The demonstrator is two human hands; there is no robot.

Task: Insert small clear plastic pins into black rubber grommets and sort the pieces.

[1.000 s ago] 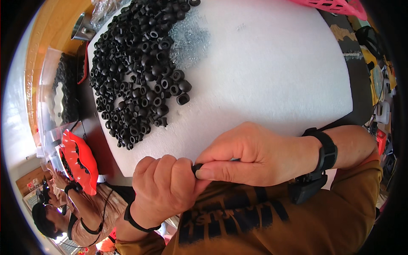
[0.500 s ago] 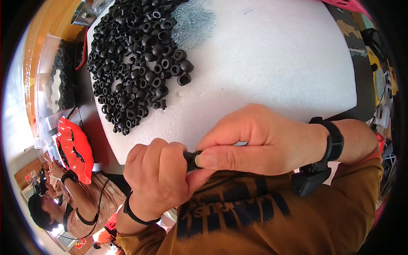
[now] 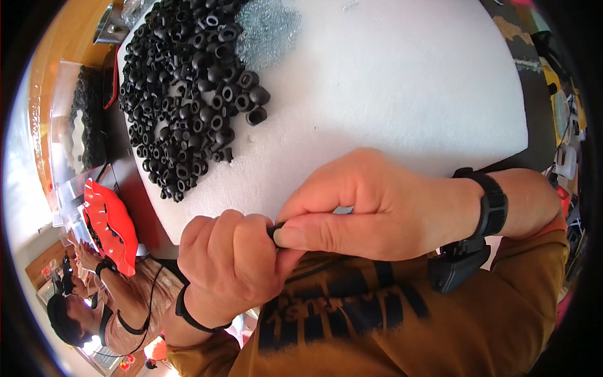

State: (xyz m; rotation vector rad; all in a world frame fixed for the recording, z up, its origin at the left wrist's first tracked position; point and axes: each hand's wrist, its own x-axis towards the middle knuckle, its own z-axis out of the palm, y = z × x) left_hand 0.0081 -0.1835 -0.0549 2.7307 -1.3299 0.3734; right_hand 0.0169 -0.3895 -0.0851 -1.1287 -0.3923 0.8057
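Note:
Just in front of my body, both hands meet around a small black part (image 3: 272,232), most of it hidden by the fingers. My left hand (image 3: 232,261) is curled into a fist about one end of it. The thumb and forefinger of my right hand (image 3: 364,210) pinch its other end. Beyond my hands, at the far left of the white foam sheet (image 3: 402,88), lies a large heap of small black hollow caps and ring-like pieces (image 3: 188,94). Beside the heap is a patch of small clear or silvery pieces (image 3: 270,34), too fine to name.
A red tray with a wavy rim (image 3: 119,217) holds black pieces at the left. Behind it stands a clear bin (image 3: 69,119) of black pieces. A metal container (image 3: 113,28) is at the far left. Another person (image 3: 119,301) sits at the left; dark table shows at the right.
My hands have come closer together, and less of the black part shows between them. The heap and foam sheet appear a little further left in the view.

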